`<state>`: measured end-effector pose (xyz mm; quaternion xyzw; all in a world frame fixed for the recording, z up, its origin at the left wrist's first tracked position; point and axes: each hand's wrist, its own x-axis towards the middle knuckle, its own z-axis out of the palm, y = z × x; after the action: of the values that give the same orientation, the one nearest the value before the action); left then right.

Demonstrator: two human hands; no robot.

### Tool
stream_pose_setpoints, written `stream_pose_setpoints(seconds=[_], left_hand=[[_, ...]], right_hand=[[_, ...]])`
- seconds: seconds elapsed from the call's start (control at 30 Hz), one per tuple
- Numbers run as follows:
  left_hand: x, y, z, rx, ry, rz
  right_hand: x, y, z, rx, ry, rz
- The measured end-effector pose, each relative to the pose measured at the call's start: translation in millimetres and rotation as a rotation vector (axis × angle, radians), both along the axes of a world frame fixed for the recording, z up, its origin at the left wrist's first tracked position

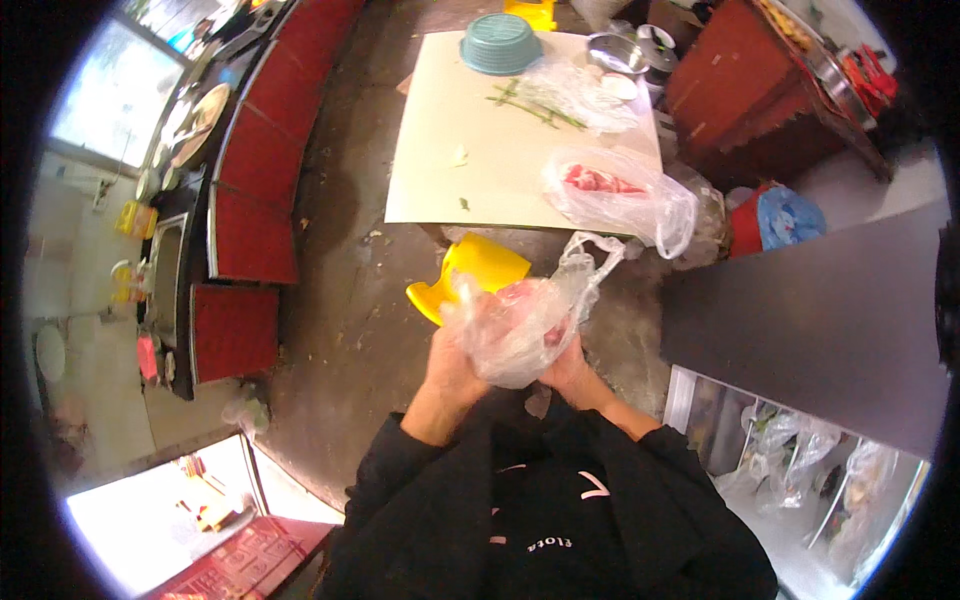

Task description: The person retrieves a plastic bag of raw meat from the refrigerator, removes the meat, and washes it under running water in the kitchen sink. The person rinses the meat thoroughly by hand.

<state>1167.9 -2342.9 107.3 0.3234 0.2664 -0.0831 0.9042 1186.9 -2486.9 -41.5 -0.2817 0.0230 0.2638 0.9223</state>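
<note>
Between my two hands is a clear plastic bag (510,352) with pinkish raw meat (525,291) showing through it. My left hand (455,367) grips the bag's left side, its fingers partly hidden behind the plastic. On the opposite side my right hand (568,369) supports the bag from below and behind. The bag's loop handles (600,251) stand up toward the table. A second plastic bag (600,214) holding raw meat (600,180) lies on the near right corner of the pale-topped table (480,135), its handles hanging past the edge.
A yellow plastic stool (480,262) stands just beyond my hands. The table bears an upturned teal basket (501,43), green stalks (536,109) and a metal bowl (616,52). At right an open refrigerator (802,480) holds bagged food below its dark door (810,322). Red cabinets (255,187) line the left.
</note>
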Motion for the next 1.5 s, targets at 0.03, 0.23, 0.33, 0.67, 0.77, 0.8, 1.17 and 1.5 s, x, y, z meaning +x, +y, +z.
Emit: stream_pose_setpoints(seconds=[0.03, 0.23, 0.33, 0.67, 0.77, 0.8, 1.17, 1.5], left_hand=[[-9.8, 17.8, -6.1, 0.078, 0.018, 0.054], [-65.8, 121.5, -1.8, 0.253, -0.165, 0.412], [-88.7, 109.4, 33.4, 1.423, -0.139, 0.757], [-80.2, 9.3, -25.9, 2.097, -0.277, -0.130], [-95.1, -1.8, -6.0, 1.567, -0.341, -0.276], [-104.7, 9.5, -18.0, 1.593, -0.289, -0.143], [-181.0, 123.4, -25.6, 1.329, 0.085, 0.456], [-317.3, 246.4, -77.6, 0.699, -0.042, 0.855]], right_hand=[[3.6, 5.3, 4.1, -0.031, -0.040, 0.010], [28.9, 19.0, 21.2, 0.388, 0.342, 0.225], [33.3, 36.5, 21.0, 0.289, 0.408, 0.298], [9.1, 84.1, 8.6, 0.247, 0.249, 0.573], [-11.2, 97.1, 6.8, 0.207, 0.230, 0.556], [-18.8, 99.2, 4.7, 0.240, 0.205, 0.602], [-92.5, 214.0, 81.9, -0.367, -0.315, 0.705], [-176.8, 354.0, 94.8, -0.707, -1.029, 0.808]])
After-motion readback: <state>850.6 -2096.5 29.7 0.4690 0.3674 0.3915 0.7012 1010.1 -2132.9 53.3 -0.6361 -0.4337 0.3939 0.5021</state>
